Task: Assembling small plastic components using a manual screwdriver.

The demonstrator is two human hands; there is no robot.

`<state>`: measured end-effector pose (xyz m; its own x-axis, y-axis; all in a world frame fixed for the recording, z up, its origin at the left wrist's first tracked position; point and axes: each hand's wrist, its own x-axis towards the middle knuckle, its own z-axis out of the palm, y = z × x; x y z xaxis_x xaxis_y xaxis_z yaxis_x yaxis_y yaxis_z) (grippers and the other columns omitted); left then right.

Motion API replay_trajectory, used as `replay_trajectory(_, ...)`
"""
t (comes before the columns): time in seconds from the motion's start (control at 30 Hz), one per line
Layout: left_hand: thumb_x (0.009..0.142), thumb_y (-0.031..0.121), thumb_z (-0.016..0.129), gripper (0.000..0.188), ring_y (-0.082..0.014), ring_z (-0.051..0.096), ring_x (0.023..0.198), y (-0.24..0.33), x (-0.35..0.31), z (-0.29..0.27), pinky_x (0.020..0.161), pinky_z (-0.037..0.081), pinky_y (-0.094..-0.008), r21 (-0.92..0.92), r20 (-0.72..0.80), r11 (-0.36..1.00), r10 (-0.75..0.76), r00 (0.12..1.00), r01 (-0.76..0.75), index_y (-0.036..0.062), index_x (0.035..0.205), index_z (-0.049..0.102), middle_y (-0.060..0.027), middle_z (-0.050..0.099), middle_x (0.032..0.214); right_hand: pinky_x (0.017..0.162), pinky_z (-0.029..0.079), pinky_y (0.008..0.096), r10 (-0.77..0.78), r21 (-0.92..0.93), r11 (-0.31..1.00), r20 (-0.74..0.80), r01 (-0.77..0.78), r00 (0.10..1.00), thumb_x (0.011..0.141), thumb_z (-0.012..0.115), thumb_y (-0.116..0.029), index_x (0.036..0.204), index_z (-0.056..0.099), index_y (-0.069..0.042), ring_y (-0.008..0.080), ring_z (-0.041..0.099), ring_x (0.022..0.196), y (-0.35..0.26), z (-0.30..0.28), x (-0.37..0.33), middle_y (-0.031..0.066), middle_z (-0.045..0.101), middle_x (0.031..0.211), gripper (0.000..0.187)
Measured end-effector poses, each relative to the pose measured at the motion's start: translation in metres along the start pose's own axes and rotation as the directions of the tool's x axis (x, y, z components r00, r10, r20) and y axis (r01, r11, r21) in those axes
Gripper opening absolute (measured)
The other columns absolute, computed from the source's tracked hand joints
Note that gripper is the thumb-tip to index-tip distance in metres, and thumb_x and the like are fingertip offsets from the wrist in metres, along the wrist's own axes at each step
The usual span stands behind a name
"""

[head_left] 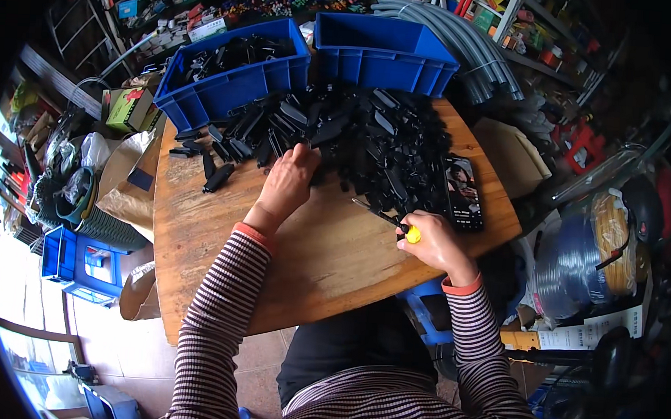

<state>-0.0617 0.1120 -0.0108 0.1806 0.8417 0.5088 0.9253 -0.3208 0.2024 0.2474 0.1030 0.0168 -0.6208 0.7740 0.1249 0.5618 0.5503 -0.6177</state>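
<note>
My left hand point(285, 182) is at the near edge of a pile of long black plastic parts point(279, 123). Its fingers are curled down among them, and the fingertips are partly hidden, so what they grip cannot be made out. In my right hand point(434, 243) is a screwdriver point(410, 232) with a yellow and black handle. Its thin shaft points up and left over the wood. Just beyond that tip lies a denser heap of small black parts point(399, 160). Both hands are above the wooden table point(326, 247).
Two blue plastic bins stand at the table's far edge: the left bin point(236, 83) holds black parts, the right bin point(381, 69) shows its bare inner wall. A phone point(464, 192) with a lit screen lies at the right. Grey hose coils point(473, 53) and cardboard surround the table.
</note>
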Motion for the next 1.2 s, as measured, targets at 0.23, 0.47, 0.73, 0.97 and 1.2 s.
replay_trajectory(0.23,0.073,-0.006,0.054,0.037,-0.032,0.055,0.096,-0.003,-0.02,-0.015,0.086,0.047,-0.039,0.106,0.055,0.994,0.0,0.998,-0.005,0.0059,0.107,0.06,-0.0129,0.054,0.102,0.065,0.049,0.0333,-0.004,-0.021,1.0,-0.04,0.003,0.999,0.074,0.075,-0.004,0.086,0.058,0.002,0.0284,0.064,0.071,-0.021,0.005,-0.004,0.0133,0.064,0.081,0.021)
replay_trajectory(0.47,0.076,-0.002,0.054,0.036,-0.0259,0.056,0.094,0.012,-0.036,-0.032,0.087,0.047,-0.0361,0.121,0.155,0.979,0.146,0.977,-0.166,0.009,0.109,0.061,-0.0078,0.055,0.099,0.064,0.05,0.0302,-0.015,0.067,0.997,-0.113,0.023,0.994,0.078,0.073,-0.001,0.088,0.059,0.003,0.0228,0.066,0.072,-0.033,0.004,-0.012,0.0125,0.066,0.082,0.018)
replay_trajectory(0.73,0.079,0.015,0.061,0.035,-0.0242,0.056,0.11,0.101,-0.075,-0.051,0.09,0.047,-0.031,0.025,0.237,0.786,0.596,0.768,-0.618,0.0093,0.113,0.062,-0.0086,0.058,0.124,0.065,0.05,0.0291,-0.054,0.123,0.989,-0.178,0.076,0.983,0.08,0.071,0.0,0.088,0.058,0.002,0.02,0.066,0.072,-0.037,0.011,-0.005,0.0111,0.066,0.082,0.015)
replay_trajectory(0.97,0.081,0.019,0.062,0.029,-0.0257,0.058,0.11,0.106,-0.087,-0.056,0.085,0.05,-0.0325,-0.145,0.119,0.787,0.615,0.779,-0.599,0.0058,0.107,0.062,-0.0116,0.061,0.119,0.062,0.049,0.0308,-0.174,0.105,0.976,-0.153,0.191,0.973,0.08,0.071,0.0,0.087,0.059,0.0,0.0221,0.064,0.07,-0.058,0.017,0.005,0.0107,0.063,0.079,0.014)
replay_trajectory(1.2,0.082,0.018,0.061,0.025,-0.0256,0.059,0.11,0.107,-0.092,-0.051,0.083,0.051,-0.0324,-0.179,0.131,0.783,0.619,0.775,-0.595,0.0048,0.103,0.062,-0.0121,0.062,0.117,0.061,0.05,0.0347,-0.232,0.023,0.971,-0.129,0.236,0.964,0.076,0.069,0.002,0.086,0.059,-0.002,0.0305,0.065,0.073,-0.065,0.036,0.016,0.0112,0.064,0.08,0.014)
